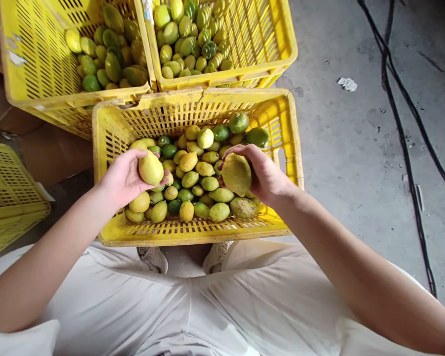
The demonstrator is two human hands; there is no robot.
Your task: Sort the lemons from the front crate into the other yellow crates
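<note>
While the left hand [124, 176] cups a smooth, pale-yellow lemon [151, 168], the right hand [264, 173] grips a duller yellow-green lemon [237, 174]. Just below both, mixed yellow and green fruits [189, 179] lie in a slotted crate [193, 240]; beyond the left, a second crate [77, 97] bears a white label [17, 59], too blurred to read.

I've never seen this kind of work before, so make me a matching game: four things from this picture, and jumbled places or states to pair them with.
Things
1. Left hand and right hand
2. Cables
3. Shoes
4. Trousers

Places or states
A. White, across the bottom of the picture
B. Each holding a yellowish fruit
C. Partly hidden by the nearest yellow crate
D. Dark, on the grey floor at the picture's right

Pairs: 1-B, 2-D, 3-C, 4-A
</note>
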